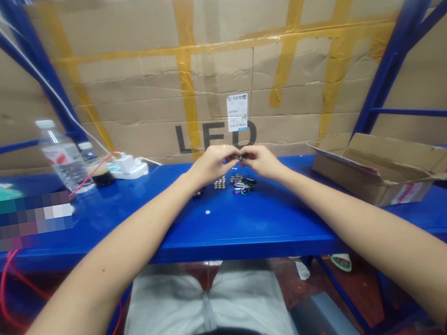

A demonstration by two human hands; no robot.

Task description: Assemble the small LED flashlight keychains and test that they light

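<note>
My left hand (221,162) and my right hand (261,160) meet above the blue table, fingers closed in a pinch. Between their fingertips sits a small shiny metal piece (241,157), mostly covered and too small to name. Just below the hands, several small silver metal pieces (220,183) lie in short rows. To their right is a pile of coloured carabiner-like clips (244,188), green, purple and silver among them. A small dark item (198,193) shows partly beneath my left wrist.
An open cardboard box (377,171) stands at the right. Leftward are a water bottle (64,158), a small bottle of dark liquid (100,173) and a white power strip (132,168) with cables. A large cardboard panel (145,100) closes off the back between blue metal posts.
</note>
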